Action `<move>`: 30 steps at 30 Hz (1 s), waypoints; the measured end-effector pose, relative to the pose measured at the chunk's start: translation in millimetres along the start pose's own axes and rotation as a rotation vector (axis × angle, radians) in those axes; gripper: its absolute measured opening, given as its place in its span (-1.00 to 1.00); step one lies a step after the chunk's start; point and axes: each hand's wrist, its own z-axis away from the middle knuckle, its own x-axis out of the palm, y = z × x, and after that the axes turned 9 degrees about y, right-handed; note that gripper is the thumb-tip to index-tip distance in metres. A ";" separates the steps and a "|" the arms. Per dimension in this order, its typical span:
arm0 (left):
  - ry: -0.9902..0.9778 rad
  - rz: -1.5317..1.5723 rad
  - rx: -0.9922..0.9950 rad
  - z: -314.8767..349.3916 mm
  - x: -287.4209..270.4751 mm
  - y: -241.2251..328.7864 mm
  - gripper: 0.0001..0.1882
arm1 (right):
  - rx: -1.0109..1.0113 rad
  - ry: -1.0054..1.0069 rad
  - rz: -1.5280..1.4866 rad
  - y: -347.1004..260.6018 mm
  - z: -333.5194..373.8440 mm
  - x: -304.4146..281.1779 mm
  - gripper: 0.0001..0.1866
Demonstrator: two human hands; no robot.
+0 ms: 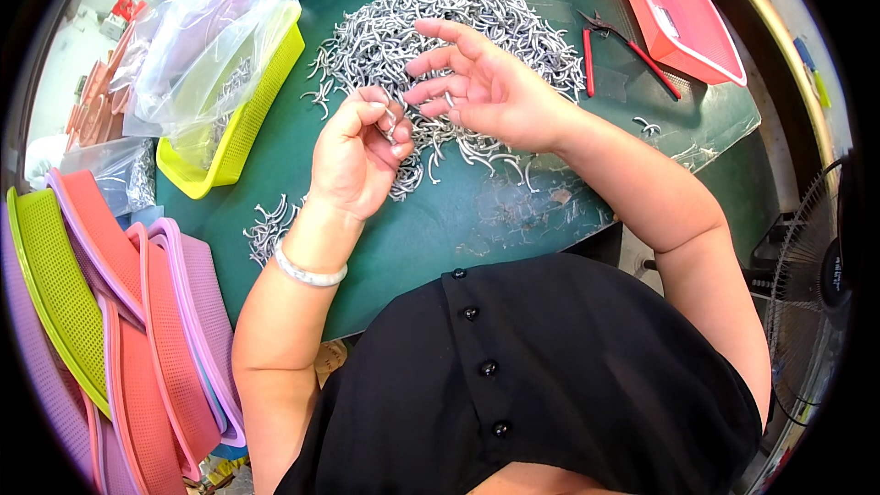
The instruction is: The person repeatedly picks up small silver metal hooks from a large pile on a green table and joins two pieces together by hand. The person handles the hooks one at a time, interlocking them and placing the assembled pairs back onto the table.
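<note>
A large heap of small curved silver-grey metal pieces [449, 5] covers the far middle of the green table. My left hand [353, 156], with a pale bangle [310, 272] on the wrist, is closed at the heap's near left edge. Between its curled fingers and thumb is a curved metal piece [391, 119]; whether more lie in the palm I cannot tell. Over the heap's near side hovers my right hand [500, 92], fingers apart and bent toward the left hand. A piece shows beside its thumb, but it does not look gripped.
A yellow-green basket [261, 87] with a clear plastic bag stands at the left. Stacked pink, purple and green baskets [170, 339] fill the near left. Red-handled pliers [632, 50] and a pink basket [678, 23] lie far right. A fan [811, 275] stands right. Loose pieces [270, 229] lie near left.
</note>
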 end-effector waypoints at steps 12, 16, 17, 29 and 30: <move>0.014 -0.283 -0.022 4.0 10.2 -9.3 -0.87 | -0.283 0.046 0.399 5.8 1.2 2.1 -0.22; 0.042 -0.284 -0.031 5.9 13.7 -11.3 -0.83 | -0.284 0.123 0.484 6.8 1.7 0.6 -0.27; 0.050 -0.281 -0.035 5.9 13.4 -12.2 -0.82 | -0.247 0.113 0.480 6.8 1.9 -0.6 -0.30; -0.020 -0.162 -0.078 3.7 6.9 -10.9 -0.80 | -0.189 0.103 0.561 1.3 2.4 -5.3 -0.43; -0.047 -0.146 -0.081 3.4 5.4 -10.9 -0.80 | -0.180 0.102 0.535 1.3 2.4 -5.1 -0.43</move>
